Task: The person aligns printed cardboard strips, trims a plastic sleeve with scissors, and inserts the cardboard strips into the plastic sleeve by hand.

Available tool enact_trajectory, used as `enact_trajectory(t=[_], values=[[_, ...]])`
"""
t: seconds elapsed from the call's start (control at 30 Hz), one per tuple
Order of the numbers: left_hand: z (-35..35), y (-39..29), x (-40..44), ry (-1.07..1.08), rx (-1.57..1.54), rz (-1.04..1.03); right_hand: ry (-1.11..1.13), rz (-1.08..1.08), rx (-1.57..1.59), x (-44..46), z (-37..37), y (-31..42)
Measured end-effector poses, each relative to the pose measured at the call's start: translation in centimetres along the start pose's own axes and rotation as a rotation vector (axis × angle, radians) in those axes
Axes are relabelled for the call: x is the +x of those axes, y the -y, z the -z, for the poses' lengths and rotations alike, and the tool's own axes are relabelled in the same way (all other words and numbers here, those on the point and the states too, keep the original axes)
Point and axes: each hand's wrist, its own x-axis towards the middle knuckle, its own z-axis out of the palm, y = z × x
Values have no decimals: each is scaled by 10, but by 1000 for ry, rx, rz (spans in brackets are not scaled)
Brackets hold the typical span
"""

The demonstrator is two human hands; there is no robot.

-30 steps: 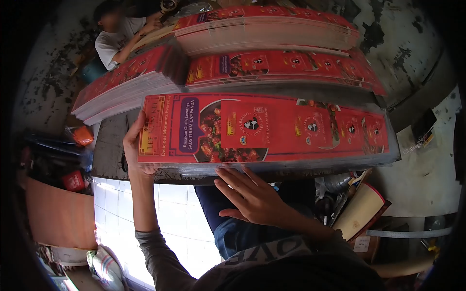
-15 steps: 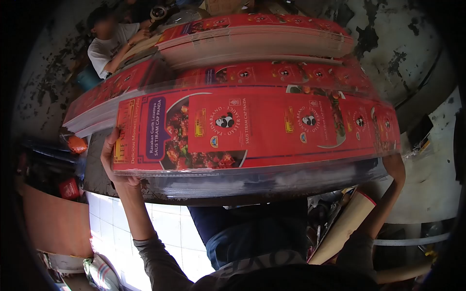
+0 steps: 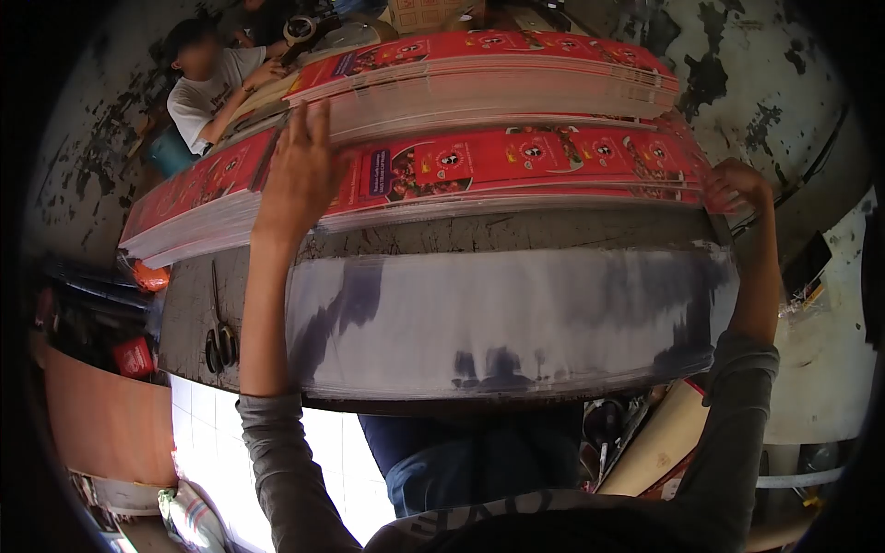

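My left hand (image 3: 302, 175) is raised over the left end of the middle stack of red printed strips (image 3: 498, 164), its fingers stretched out and nothing held. At the right end of that stack, my right hand (image 3: 735, 187) has its fingers bent and partly blurred; its grip is unclear. Closer to me lies a long pile of clear, glossy plastic sheets (image 3: 498, 318) on the dark table (image 3: 194, 304). Black-handled scissors (image 3: 220, 343) rest to the left of my left forearm.
Another red stack (image 3: 198, 189) stands at the left, and a taller one (image 3: 489, 78) at the back. A person (image 3: 212, 83) sits at the far left beside a tape roll (image 3: 300, 29). An orange item (image 3: 150, 276) is by the table's left edge.
The red strip held over the plastic sheets is now away from them, at the middle stack. Both hands have moved forward; my left hand has let go, and the plastic pile and scissors are uncovered.
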Motion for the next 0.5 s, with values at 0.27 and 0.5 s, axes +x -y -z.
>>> enact_trajectory(t=[0.27,0.5], values=[[-44,-31,-21,304,-222,-233,-266,27,-162,84,-27,4],[-42,-28,-20,298,-304,-195,-168,-21,-258,46,-38,48]])
